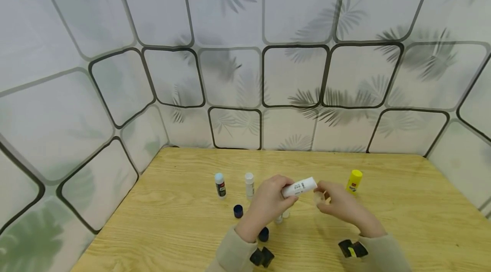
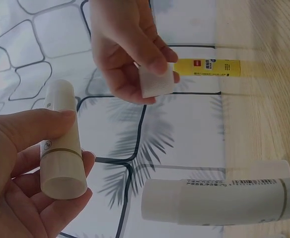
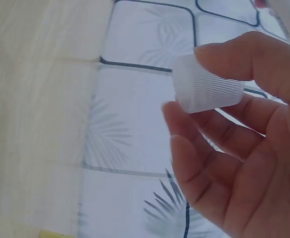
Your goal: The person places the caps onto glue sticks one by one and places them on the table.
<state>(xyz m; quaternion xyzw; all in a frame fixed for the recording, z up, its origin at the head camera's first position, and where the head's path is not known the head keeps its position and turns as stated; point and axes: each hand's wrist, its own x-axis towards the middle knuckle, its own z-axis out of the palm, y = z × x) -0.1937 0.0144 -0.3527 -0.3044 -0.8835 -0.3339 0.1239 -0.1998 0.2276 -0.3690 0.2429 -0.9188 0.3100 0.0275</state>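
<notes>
A white cylindrical plastic tube (image 1: 298, 187), tilted above the pale wooden table (image 1: 168, 229), is gripped in the left hand (image 1: 267, 199)'s fingers; just beside it, the right hand (image 1: 341, 204) pinches a ribbed translucent cap (image 3: 209, 89). Behind stands a yellow cylindrical tube (image 1: 354, 180).

Table (image 1: 172, 229): yellowish wood-grain top.
Left of centre: dark stick (image 1: 220, 188), light-blue cap on, upright; white stick (image 1: 249, 186) upright, near it.
Right: yellow stick (image 1: 354, 180), upright.
Loose dark caps: blue cap (image 1: 238, 211); black cap (image 1: 264, 234), closer to wearer.
Middle: second white stick (image 1: 279, 219), partly hidden; pale cap (image 1: 286, 213) beside it.
</notes>
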